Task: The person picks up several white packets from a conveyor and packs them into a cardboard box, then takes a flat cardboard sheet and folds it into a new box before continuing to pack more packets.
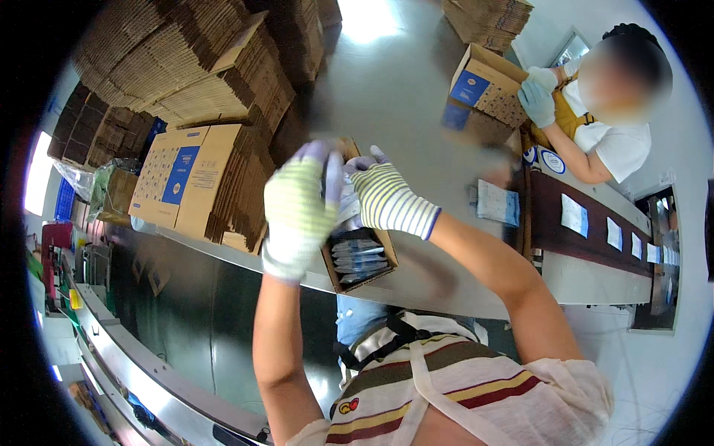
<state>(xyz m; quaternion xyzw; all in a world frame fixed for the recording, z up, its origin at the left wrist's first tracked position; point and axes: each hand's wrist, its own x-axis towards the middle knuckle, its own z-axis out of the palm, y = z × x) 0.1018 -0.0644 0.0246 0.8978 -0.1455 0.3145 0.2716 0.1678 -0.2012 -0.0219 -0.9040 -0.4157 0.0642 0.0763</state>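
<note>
Two gloved hands meet over a small open cardboard box [362, 260] that sits near the front edge of a long grey table [416, 97]. Flat packets stand packed in rows inside this box. On the left side of the table lie tall stacks of flat cardboard boxes [216, 82], some with a blue patch. A dark conveyor belt [595, 230] runs along the right, with white packets lying on it one after another. Across the table another person in blue gloves holds a second open box [487, 85]. The floor below is dark and shiny.

Both arms reach up from the bottom with elbows bent. The left hand [299, 204] is curled, with its fingers closed on a bundle of packets [343, 197] just above the box. The right hand [387, 195] comes in from the other side and also grips the bundle, fingers bent around it. The hands almost touch.
</note>
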